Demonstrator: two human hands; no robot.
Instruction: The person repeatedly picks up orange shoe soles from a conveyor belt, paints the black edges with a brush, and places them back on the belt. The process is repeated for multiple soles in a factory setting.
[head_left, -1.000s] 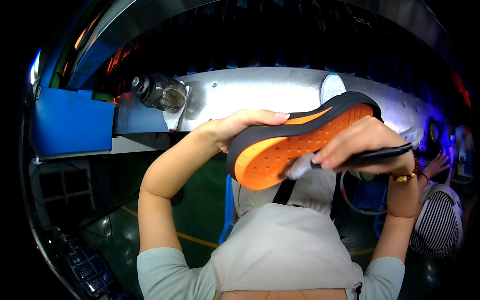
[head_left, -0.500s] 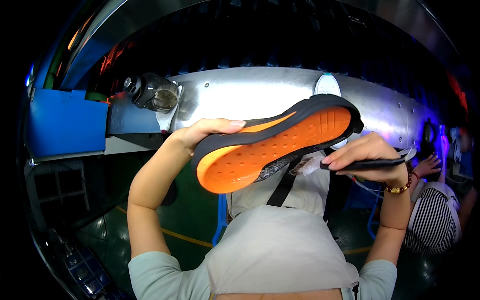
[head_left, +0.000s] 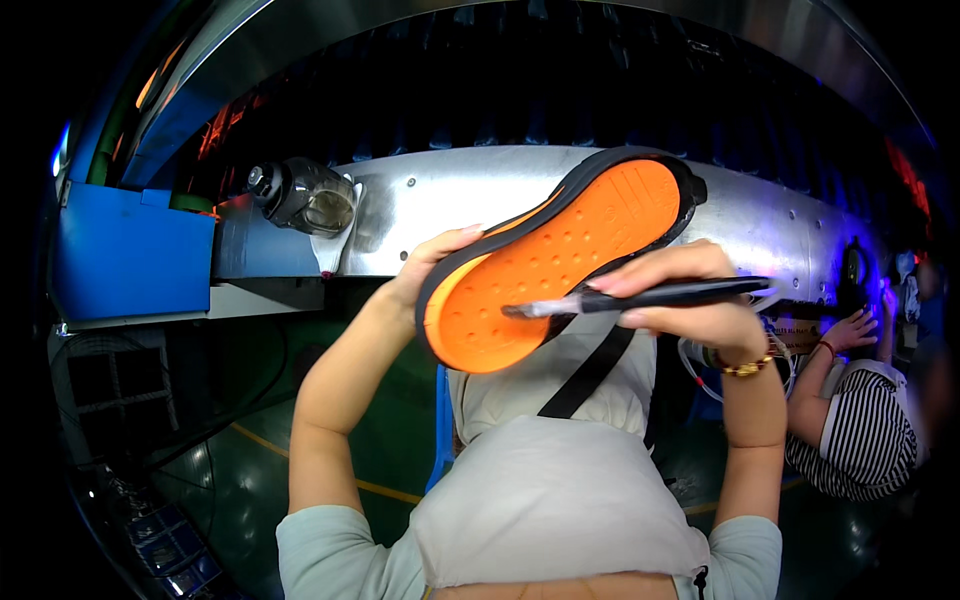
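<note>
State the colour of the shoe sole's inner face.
Orange, with a black rim; the sole shows in the head view.

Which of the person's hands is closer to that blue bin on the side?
Left. The left hand grips the orange sole's near edge, toward the blue bin; the right hand, holding the brush, is beyond the sole.

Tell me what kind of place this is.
Probably a shoe factory line. The left hand holds an orange shoe sole, the right hand brushes it with a thin brush, beside a long metal conveyor housing with another worker nearby.
</note>
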